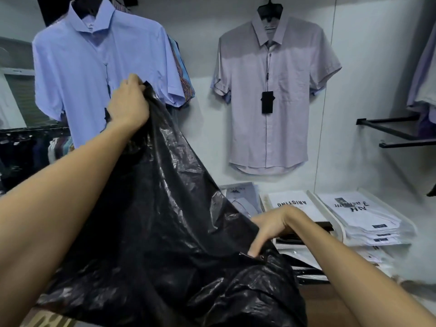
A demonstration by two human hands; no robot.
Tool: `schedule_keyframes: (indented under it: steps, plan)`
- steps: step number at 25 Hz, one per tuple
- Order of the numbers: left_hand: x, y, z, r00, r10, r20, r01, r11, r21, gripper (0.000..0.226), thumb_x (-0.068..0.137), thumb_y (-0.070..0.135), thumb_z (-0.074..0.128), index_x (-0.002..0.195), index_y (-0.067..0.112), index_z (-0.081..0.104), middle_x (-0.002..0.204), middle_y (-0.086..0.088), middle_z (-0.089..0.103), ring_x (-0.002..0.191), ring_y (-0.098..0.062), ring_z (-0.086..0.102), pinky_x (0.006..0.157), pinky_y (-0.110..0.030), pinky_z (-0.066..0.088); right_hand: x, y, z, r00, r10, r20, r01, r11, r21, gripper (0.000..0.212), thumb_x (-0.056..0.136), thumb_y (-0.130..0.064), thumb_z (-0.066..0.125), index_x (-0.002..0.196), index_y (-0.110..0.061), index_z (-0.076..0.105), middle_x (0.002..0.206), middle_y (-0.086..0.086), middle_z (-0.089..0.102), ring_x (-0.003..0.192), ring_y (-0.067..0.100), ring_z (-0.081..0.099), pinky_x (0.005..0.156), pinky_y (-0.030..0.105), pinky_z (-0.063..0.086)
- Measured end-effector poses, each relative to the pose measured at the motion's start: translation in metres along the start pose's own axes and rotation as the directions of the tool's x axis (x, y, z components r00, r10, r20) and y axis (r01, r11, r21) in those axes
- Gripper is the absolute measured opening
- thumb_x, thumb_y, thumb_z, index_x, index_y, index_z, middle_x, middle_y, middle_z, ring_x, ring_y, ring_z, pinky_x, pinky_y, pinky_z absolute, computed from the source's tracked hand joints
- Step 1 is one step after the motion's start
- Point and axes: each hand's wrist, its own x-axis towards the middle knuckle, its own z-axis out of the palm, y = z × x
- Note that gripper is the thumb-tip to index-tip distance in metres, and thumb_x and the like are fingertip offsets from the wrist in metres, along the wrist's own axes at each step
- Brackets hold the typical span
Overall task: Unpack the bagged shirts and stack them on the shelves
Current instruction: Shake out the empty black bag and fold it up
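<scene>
A large black plastic bag (pixel 169 220) fills the lower middle of the view, stretched on a slant between a person's two hands in front of a shop wall. It reads as thin, crinkly, glossy film: probably light, limp and slippery, likely to slide unless bunched, so its gathered edges look like the surest hold. Whether shirts remain inside cannot be told.

The left hand (pixel 128 103) holds the bag's upper end high, fingers curled tight round a bunch of film in front of a hanging blue shirt (pixel 94 67). The right hand (pixel 271 228) grips the lower edge, fingers curled down into the plastic and thumb on top.

Just beyond that hand, packaged shirts (pixel 363 215) lie in flat, stiff-looking stacks along the shelf (pixel 335 220), towards its right end. A pale lilac shirt (pixel 278 90) hangs on the wall above them.
</scene>
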Motion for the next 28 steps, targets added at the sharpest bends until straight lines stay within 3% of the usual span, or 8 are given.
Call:
schedule_keyframes:
  steps: [4,9,12,14,17,23,26,28]
  plan:
    - [0.007,-0.011,0.0,0.973,-0.226,0.051,0.23,0.968,-0.105,0.029,0.103,0.015,0.038,0.13,0.01,0.05,0.133,-0.023,0.058,0.126,-0.043,0.051,0.101,-0.051,0.036,-0.011,0.035,0.011,1.0,-0.017,-0.014,0.02,0.966,0.258,0.051,0.083,-0.006,0.082,0.13,-0.01,0.064,0.128,0.005,0.071,0.122,0.022,0.066,0.107,0.037,0.051]
    - [0.017,-0.017,-0.003,0.914,-0.4,0.071,0.406,0.897,-0.173,0.039,0.098,0.018,0.041,0.136,0.016,0.049,0.144,-0.013,0.054,0.138,-0.037,0.044,0.113,-0.053,0.027,-0.026,0.066,0.023,0.949,-0.074,-0.307,0.226,0.839,0.495,0.052,0.091,-0.007,0.075,0.139,-0.005,0.056,0.139,0.017,0.064,0.131,0.035,0.059,0.111,0.044,0.048]
    - [0.022,-0.015,-0.006,0.889,-0.456,0.041,0.456,0.875,-0.163,0.041,0.098,0.017,0.038,0.137,0.016,0.049,0.147,-0.013,0.051,0.141,-0.036,0.041,0.114,-0.052,0.026,-0.027,0.08,0.031,0.91,-0.022,-0.413,0.211,0.883,0.419,0.038,0.094,-0.027,0.075,0.127,-0.008,0.069,0.128,0.016,0.071,0.118,0.029,0.068,0.108,0.043,0.051]
    - [0.023,-0.013,-0.005,0.887,-0.46,0.033,0.459,0.873,-0.163,0.041,0.098,0.017,0.038,0.137,0.014,0.049,0.147,-0.014,0.051,0.141,-0.037,0.041,0.113,-0.051,0.027,-0.029,0.088,0.04,0.862,0.007,-0.507,0.27,0.84,0.47,0.048,0.087,-0.046,0.079,0.117,-0.009,0.074,0.12,0.016,0.074,0.108,0.025,0.07,0.098,0.038,0.055]
    - [0.02,-0.013,0.004,0.884,-0.467,-0.004,0.462,0.875,-0.142,0.039,0.101,0.019,0.039,0.137,0.01,0.05,0.146,-0.015,0.052,0.14,-0.037,0.041,0.112,-0.05,0.029,-0.027,0.096,0.052,0.744,0.081,-0.663,0.36,0.788,0.5,0.051,0.091,-0.053,0.067,0.125,-0.015,0.072,0.121,0.008,0.075,0.113,0.022,0.071,0.099,0.032,0.053]
    - [0.006,-0.013,0.023,0.892,-0.452,0.014,0.45,0.885,-0.12,0.034,0.103,0.02,0.042,0.134,0.008,0.052,0.141,-0.016,0.057,0.137,-0.038,0.043,0.109,-0.049,0.03,-0.026,0.143,0.08,0.837,0.147,-0.527,0.194,0.821,0.537,0.046,0.097,-0.049,0.066,0.13,-0.018,0.068,0.126,0.0,0.074,0.117,0.014,0.068,0.108,0.037,0.05]
    - [-0.001,-0.025,0.026,0.875,-0.482,0.042,0.483,0.865,-0.138,0.032,0.105,0.02,0.039,0.131,0.008,0.053,0.141,-0.016,0.056,0.137,-0.038,0.041,0.11,-0.048,0.029,-0.035,0.165,0.09,0.957,0.169,-0.237,-0.11,0.964,0.243,0.06,0.059,-0.06,0.093,0.101,-0.02,0.078,0.1,-0.005,0.076,0.095,0.013,0.066,0.091,0.028,0.054]
    - [-0.009,-0.032,0.029,0.873,-0.482,0.069,0.487,0.858,-0.163,0.03,0.104,0.019,0.041,0.13,0.009,0.052,0.139,-0.017,0.055,0.135,-0.039,0.041,0.111,-0.048,0.028,-0.034,0.176,0.099,0.955,0.138,-0.261,-0.051,0.948,0.314,0.052,0.059,-0.044,0.096,0.102,-0.019,0.081,0.106,0.001,0.076,0.101,0.013,0.067,0.101,0.036,0.052]
